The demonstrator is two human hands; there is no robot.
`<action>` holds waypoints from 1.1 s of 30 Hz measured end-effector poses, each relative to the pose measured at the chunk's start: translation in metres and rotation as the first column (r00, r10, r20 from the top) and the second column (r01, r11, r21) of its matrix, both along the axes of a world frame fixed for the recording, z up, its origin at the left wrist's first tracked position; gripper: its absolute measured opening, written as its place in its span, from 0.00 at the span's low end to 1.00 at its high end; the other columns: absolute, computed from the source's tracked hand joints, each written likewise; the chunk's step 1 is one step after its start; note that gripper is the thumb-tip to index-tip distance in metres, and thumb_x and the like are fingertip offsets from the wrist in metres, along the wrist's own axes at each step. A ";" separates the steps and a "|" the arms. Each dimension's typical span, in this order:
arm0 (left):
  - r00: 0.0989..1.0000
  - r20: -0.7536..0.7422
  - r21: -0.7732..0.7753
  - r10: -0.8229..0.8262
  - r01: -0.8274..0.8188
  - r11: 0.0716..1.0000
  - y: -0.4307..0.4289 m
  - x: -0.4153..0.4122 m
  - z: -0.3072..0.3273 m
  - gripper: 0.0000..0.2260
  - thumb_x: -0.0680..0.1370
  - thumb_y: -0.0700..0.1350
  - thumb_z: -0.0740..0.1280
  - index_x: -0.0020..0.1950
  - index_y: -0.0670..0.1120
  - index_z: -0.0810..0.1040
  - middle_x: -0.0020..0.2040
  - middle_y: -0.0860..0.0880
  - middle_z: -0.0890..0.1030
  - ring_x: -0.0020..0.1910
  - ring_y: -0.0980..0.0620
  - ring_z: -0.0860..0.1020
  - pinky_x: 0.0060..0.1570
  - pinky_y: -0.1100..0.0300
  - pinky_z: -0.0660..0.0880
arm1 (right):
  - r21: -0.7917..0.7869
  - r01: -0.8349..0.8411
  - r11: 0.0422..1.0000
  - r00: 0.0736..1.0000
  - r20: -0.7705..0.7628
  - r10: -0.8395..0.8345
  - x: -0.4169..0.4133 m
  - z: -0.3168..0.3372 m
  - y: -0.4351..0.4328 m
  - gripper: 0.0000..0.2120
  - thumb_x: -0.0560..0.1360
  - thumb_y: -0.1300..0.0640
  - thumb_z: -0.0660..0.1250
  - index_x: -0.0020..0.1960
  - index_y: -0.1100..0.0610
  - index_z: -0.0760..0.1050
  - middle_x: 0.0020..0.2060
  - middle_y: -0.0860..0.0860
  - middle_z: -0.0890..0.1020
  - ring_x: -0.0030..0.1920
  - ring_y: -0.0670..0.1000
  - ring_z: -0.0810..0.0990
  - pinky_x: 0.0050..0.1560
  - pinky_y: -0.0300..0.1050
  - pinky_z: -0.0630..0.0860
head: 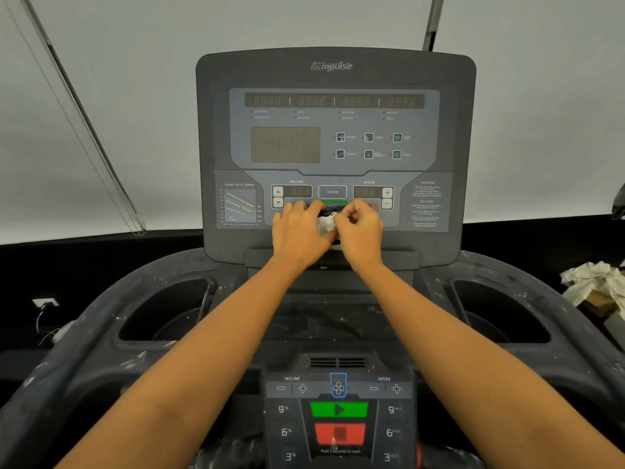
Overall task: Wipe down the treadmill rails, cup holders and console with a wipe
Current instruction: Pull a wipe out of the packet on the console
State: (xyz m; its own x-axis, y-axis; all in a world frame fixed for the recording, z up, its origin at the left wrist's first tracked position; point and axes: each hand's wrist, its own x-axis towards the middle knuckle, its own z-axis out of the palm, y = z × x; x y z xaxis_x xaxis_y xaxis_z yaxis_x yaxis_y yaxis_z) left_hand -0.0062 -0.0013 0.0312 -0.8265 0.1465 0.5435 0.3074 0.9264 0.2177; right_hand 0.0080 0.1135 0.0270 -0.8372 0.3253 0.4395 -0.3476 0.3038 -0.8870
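L hand (297, 230) & R hand (360, 228) each pinch the wipe (326, 225) held between them, just in front of the console (334, 79) btm keys, w/ the 2 cup holders (162, 316) lower, nearer the person.

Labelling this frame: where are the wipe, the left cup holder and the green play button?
wipe (326, 227): head view, white crumpled middle.
left cup holder (159, 316): head view, dark inner wall.
green play button (339, 409): head view, its middle.
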 end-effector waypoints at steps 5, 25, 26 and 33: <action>0.999 -0.013 -0.009 0.042 -0.042 0.999 -0.002 -0.004 -0.002 0.18 0.75 0.58 0.63 0.60 0.51 0.76 0.51 0.45 0.79 0.54 0.44 0.74 0.46 0.53 0.65 | -0.053 -0.035 0.998 0.999 -0.016 0.034 0.001 0.005 0.000 0.09 0.72 0.69 0.62 0.37 0.60 0.68 0.29 0.50 0.69 0.30 0.45 0.66 0.30 0.34 0.67; 0.999 0.010 0.023 0.030 -0.031 0.999 -0.005 -0.002 -0.006 0.19 0.75 0.55 0.65 0.64 0.52 0.75 0.52 0.45 0.77 0.54 0.44 0.73 0.48 0.52 0.68 | -0.342 0.001 0.940 0.999 -0.048 -0.019 0.007 0.044 0.008 0.14 0.76 0.64 0.56 0.33 0.56 0.59 0.28 0.54 0.67 0.30 0.47 0.65 0.34 0.43 0.66; 1.000 0.017 0.043 0.018 -0.019 0.999 -0.006 -0.002 -0.007 0.20 0.74 0.56 0.66 0.64 0.53 0.75 0.52 0.46 0.77 0.54 0.44 0.74 0.48 0.52 0.69 | -0.354 -0.004 0.935 1.000 0.002 0.005 0.007 0.040 0.011 0.13 0.76 0.64 0.55 0.33 0.57 0.60 0.28 0.55 0.70 0.30 0.49 0.67 0.34 0.44 0.68; 0.970 0.164 0.427 -0.177 0.092 0.900 -0.013 0.006 0.006 0.19 0.76 0.55 0.66 0.66 0.52 0.75 0.40 0.53 0.80 0.46 0.49 0.79 0.49 0.51 0.78 | -0.215 -0.084 0.973 0.985 0.128 0.113 0.009 0.013 0.026 0.09 0.79 0.59 0.61 0.41 0.59 0.67 0.29 0.51 0.66 0.30 0.47 0.65 0.34 0.42 0.66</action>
State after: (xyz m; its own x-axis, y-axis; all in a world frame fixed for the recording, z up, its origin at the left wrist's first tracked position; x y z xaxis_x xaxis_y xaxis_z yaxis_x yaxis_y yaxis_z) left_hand 0.0001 -0.0145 0.0372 -0.9098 0.0616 0.4104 0.3352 0.6921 0.6393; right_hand 0.0166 0.1398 0.0398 -0.9176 0.3101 0.2485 -0.2359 0.0781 -0.9686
